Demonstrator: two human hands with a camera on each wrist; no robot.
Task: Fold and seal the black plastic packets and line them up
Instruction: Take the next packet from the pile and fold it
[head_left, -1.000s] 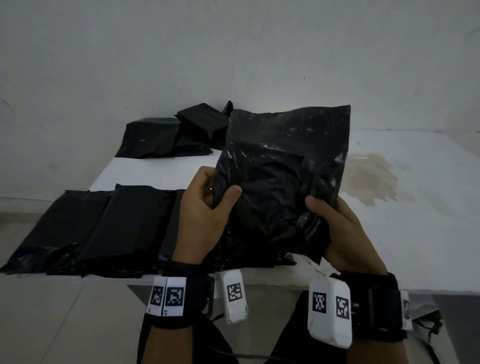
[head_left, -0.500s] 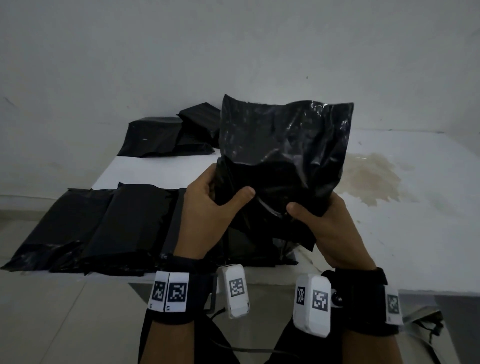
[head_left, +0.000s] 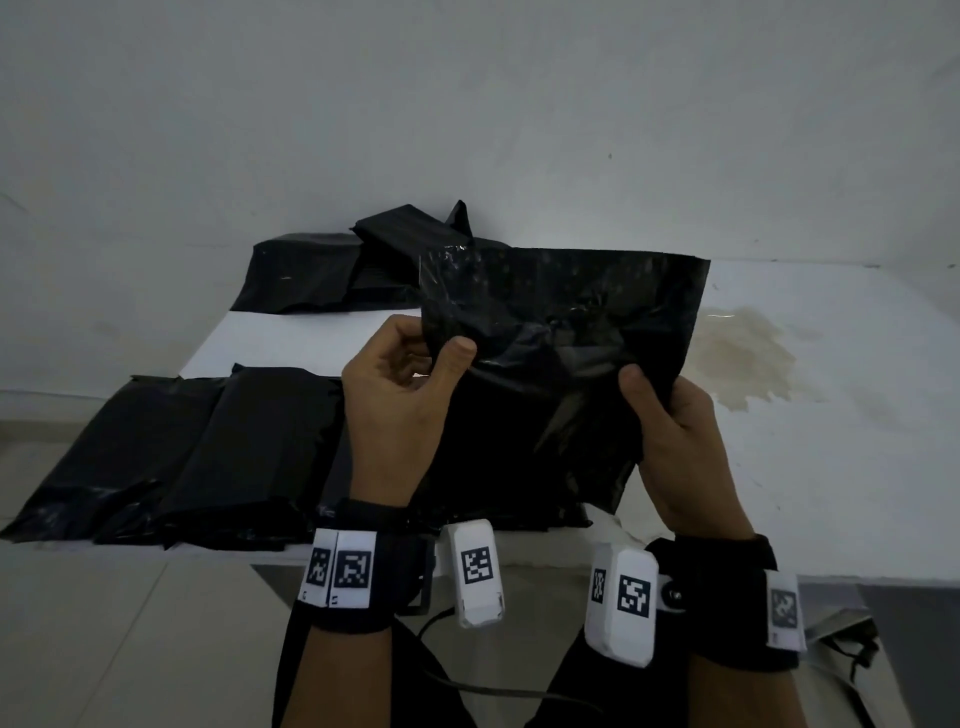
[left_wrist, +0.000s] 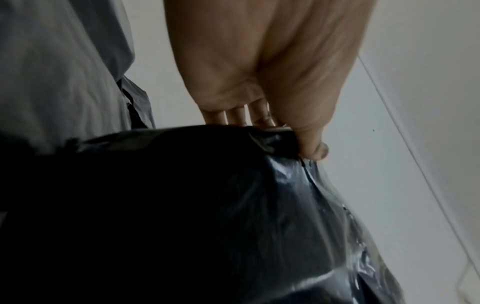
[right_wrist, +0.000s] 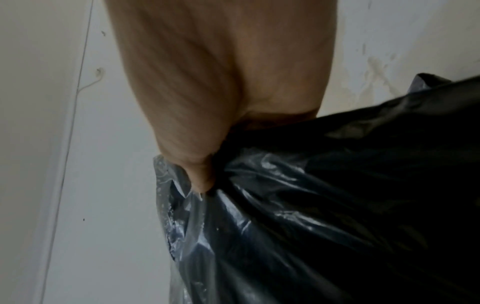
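Head view shows both hands holding one black plastic packet up above the near edge of the white table. His left hand pinches its left edge between thumb and fingers; his right hand grips the right edge, thumb on front. Folded packets lie side by side along the table's near left edge, and more packets are piled at the far side by the wall. A brownish stain marks the tabletop at right.
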